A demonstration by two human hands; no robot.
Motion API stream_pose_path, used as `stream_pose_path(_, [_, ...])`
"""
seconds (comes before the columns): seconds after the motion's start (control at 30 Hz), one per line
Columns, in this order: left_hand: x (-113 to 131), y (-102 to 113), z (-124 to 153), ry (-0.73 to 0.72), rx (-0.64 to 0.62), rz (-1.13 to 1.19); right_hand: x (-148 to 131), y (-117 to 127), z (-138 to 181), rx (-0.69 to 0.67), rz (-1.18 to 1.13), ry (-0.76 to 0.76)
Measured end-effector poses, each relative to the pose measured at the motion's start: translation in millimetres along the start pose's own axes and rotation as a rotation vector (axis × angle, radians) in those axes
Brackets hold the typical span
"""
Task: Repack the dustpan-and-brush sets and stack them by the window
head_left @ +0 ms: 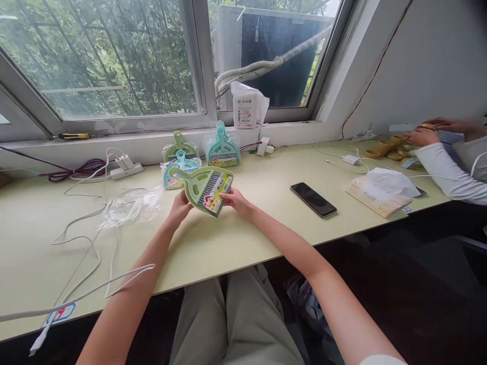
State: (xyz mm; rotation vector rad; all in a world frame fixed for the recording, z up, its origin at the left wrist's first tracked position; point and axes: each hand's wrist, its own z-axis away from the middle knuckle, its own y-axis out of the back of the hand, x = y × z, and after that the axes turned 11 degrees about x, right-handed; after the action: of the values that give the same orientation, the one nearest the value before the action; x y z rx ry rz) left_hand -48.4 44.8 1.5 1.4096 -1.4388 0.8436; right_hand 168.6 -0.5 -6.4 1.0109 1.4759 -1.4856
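Note:
Both hands hold a small green dustpan-and-brush set (203,188) with a colourful paper label, just above the pale desk (266,218). My left hand (180,205) grips its left edge near the handle. My right hand (235,199) pinches its right side by the label. Behind it stand three more sets in clear wrap: a teal one (181,165), a green one (178,145) and a teal one (222,148). An empty clear plastic bag (131,207) lies to the left of my hands.
A black phone (313,199) lies to the right. White cables (87,243) and a power strip (125,170) cover the left side. A white parcel (247,105) sits on the window sill. At far right another person's hands (426,134) handle tan items beside a wrapped packet (380,191).

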Motion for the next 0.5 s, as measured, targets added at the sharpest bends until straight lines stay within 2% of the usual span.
stream_pose_path(0.5, [4.7,-0.9,5.7,0.051,-0.043,-0.028,-1.7,1.2,2.8,0.008,0.015,-0.006])
